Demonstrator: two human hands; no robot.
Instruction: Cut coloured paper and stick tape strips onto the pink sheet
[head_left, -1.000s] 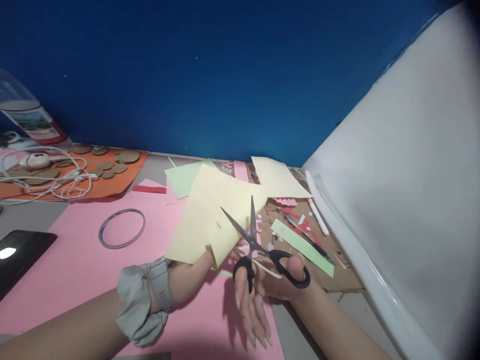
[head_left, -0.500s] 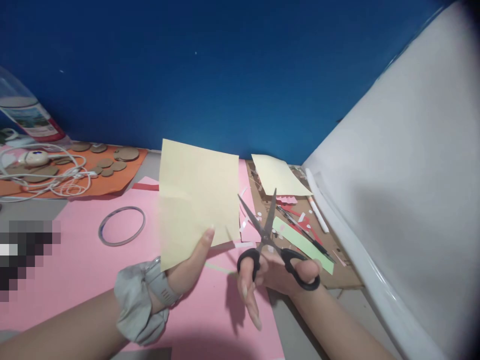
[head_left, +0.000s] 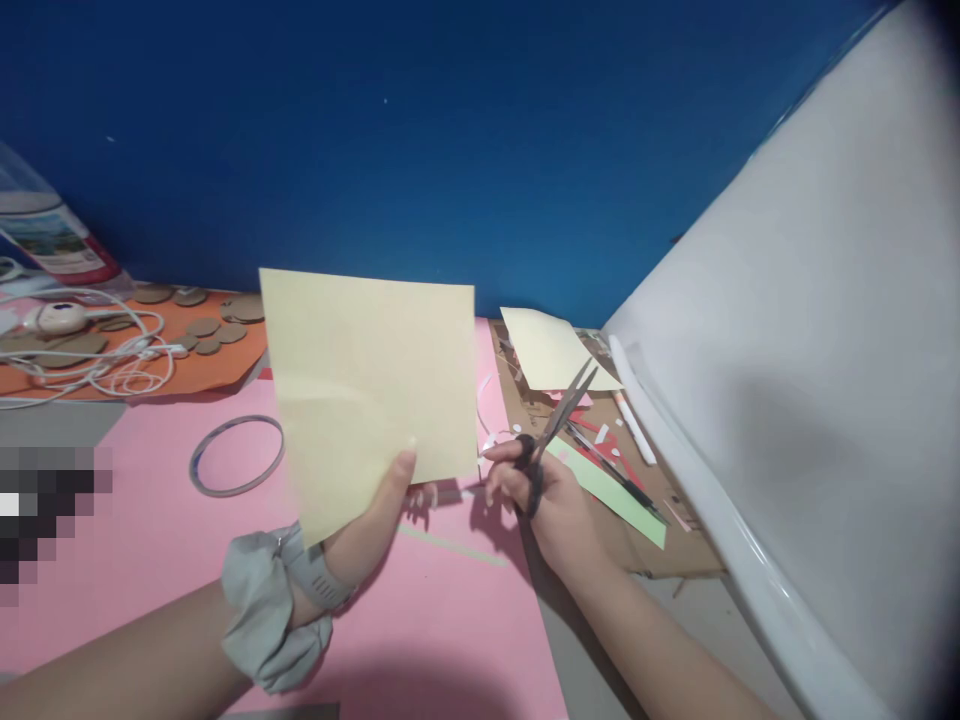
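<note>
A pale yellow sheet of paper (head_left: 367, 370) stands up in front of me, gripped at its lower edge by my left hand (head_left: 371, 515). The thumb presses on the near face, while the other fingers are mostly hidden behind the sheet. My right hand (head_left: 551, 505) holds black-handled scissors (head_left: 564, 410) by their finger loops, just right of the paper and apart from it. The blades point up and to the right, nearly closed. Beneath both hands lies a large pink sheet (head_left: 420, 620) with a thin green strip (head_left: 454, 546) on it.
On the right, a cardboard piece (head_left: 694, 545) carries another yellow sheet (head_left: 551, 345), a green strip (head_left: 622, 495), a pen, a white marker (head_left: 634, 428) and scraps. At left are a ring (head_left: 238, 457), white cables (head_left: 142, 350), cardboard discs on orange paper (head_left: 217, 375) and a bottle (head_left: 56, 235).
The scissors have turned from open blades pointing up to nearly closed blades tilted right, and the fingers have regripped the loops. The yellow sheet has swung to face me more and shifted left.
</note>
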